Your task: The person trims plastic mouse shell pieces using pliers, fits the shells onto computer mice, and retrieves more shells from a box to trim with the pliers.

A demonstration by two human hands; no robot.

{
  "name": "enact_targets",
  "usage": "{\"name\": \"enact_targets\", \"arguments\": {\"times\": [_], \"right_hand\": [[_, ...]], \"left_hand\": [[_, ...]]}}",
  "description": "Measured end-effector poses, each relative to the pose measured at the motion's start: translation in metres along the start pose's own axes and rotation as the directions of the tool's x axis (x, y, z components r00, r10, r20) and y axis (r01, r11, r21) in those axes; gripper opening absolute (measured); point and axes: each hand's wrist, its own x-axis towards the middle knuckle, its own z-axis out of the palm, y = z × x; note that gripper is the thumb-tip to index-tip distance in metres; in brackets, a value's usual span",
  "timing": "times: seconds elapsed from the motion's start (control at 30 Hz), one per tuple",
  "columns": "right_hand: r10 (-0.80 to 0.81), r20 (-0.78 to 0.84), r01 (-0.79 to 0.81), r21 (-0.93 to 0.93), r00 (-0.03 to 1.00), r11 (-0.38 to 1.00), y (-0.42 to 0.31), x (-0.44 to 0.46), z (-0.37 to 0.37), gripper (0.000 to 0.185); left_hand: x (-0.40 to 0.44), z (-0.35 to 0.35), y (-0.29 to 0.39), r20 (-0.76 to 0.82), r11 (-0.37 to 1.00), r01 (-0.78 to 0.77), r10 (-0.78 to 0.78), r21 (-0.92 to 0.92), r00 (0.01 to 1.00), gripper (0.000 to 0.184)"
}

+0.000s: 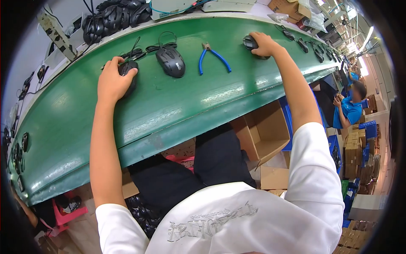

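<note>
Mouse point(128, 66) beneath left grip point(113, 80) (right grip point(265, 44) likewise).

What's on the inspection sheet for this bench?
Surface: green bench top, glare streaks
Job's things: left mouse, middle mouse, right mouse; pliers, handles spread, between middle and right mice
Clutter: dark bundled items behind bench; further mice toward far right
Grip: left hand on left mouse, right hand on right mouse
Cables: coil by middle mouse
Surroundings: open carton below; person in blue at right
</note>
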Motion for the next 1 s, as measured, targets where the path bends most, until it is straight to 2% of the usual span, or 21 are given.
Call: {"name": "enact_targets", "arguments": {"times": [0.1, 0.23, 0.27, 0.33, 0.4, 0.43, 0.47, 0.53, 0.57, 0.63, 0.67, 0.73, 0.77, 0.9, 0.93, 1.0], "right_hand": [[0.077, -0.014, -0.076, 0.062, 0.997, 0.995, 0.005, -0.004, 0.000, 0.057], [0.233, -0.072, -0.189, 0.385, 0.970, 0.903, -0.013, -0.020, -0.021, 0.042], [0.222, -0.074, -0.178, 0.380, 0.972, 0.908, -0.018, -0.017, -0.026, 0.042], [0.184, 0.010, -0.128, 0.753, 0.983, 0.645, -0.032, -0.007, -0.034, 0.046], [0.115, 0.075, -0.100, 0.970, 0.990, 0.223, -0.054, 0.004, -0.040, 0.050], [0.059, 0.013, -0.022, 0.986, 0.998, 0.165, -0.087, 0.008, -0.052, 0.055], [-0.042, -0.087, 0.088, 0.996, 0.995, 0.022, -0.124, 0.015, -0.063, 0.057], [-0.156, -0.153, 0.150, 0.988, 0.976, -0.034, -0.196, 0.027, -0.079, 0.059], [-0.142, -0.150, 0.139, 0.987, 0.979, -0.082, -0.233, 0.029, -0.087, 0.057], [-0.136, -0.197, 0.189, 0.980, 0.971, -0.070, -0.294, 0.039, -0.102, 0.054], [-0.107, -0.213, 0.208, 0.977, 0.971, -0.051, -0.318, 0.049, -0.104, 0.051], [-0.143, -0.116, 0.090, 0.981, 0.983, -0.171, -0.358, 0.064, -0.110, 0.056], [-0.142, -0.125, 0.099, 0.979, 0.982, -0.181, -0.371, 0.068, -0.115, 0.056], [0.035, 0.171, -0.174, 0.978, 0.985, 0.113, -0.405, 0.077, -0.134, 0.066], [0.033, 0.171, -0.173, 0.977, 0.985, 0.120, -0.408, 0.082, -0.134, 0.066], [0.130, 0.108, -0.140, 0.954, 0.986, 0.266, -0.406, 0.090, -0.128, 0.070]], "left_hand": [[-0.004, -0.003, 0.009, 0.001, 0.998, 0.001, -0.001, 0.061, 1.000, 0.052], [-0.009, -0.009, 0.015, 0.101, 0.997, -0.053, 0.046, 0.061, 0.994, 0.053], [-0.010, -0.008, 0.016, 0.095, 0.997, -0.042, 0.037, 0.058, 0.995, 0.053], [-0.007, 0.003, 0.016, 0.065, 0.985, -0.051, 0.062, -0.164, 0.996, 0.051], [-0.002, 0.009, 0.009, 0.029, 0.930, -0.073, 0.089, -0.360, 0.996, 0.048], [0.000, 0.011, 0.003, 0.029, 0.936, -0.078, 0.094, -0.342, 0.995, 0.048], [0.002, 0.015, -0.004, 0.033, 0.879, -0.077, 0.105, -0.471, 0.994, 0.048], [0.013, 0.020, -0.013, 0.045, 0.712, -0.071, 0.143, -0.699, 0.989, 0.048], [0.019, 0.017, -0.013, 0.046, 0.607, -0.062, 0.161, -0.792, 0.986, 0.049], [0.013, 0.007, -0.001, 0.037, 0.111, 0.009, 0.249, -0.994, 0.968, 0.050], [0.009, 0.002, 0.003, 0.032, 0.132, -0.002, 0.261, -0.991, 0.965, 0.050], [0.001, -0.005, 0.005, 0.084, -0.198, 0.148, 0.297, -0.969, 0.951, 0.055], [0.001, -0.008, 0.006, 0.084, -0.186, 0.145, 0.299, -0.972, 0.950, 0.055], [0.000, -0.011, 0.006, 0.180, 0.205, 0.155, 0.113, -0.967, 0.977, 0.047], [0.003, -0.012, 0.001, 0.176, 0.198, 0.152, 0.111, -0.968, 0.978, 0.047], [0.009, -0.010, -0.005, 0.190, 0.117, 0.183, 0.048, -0.976, 0.981, 0.047]]}}
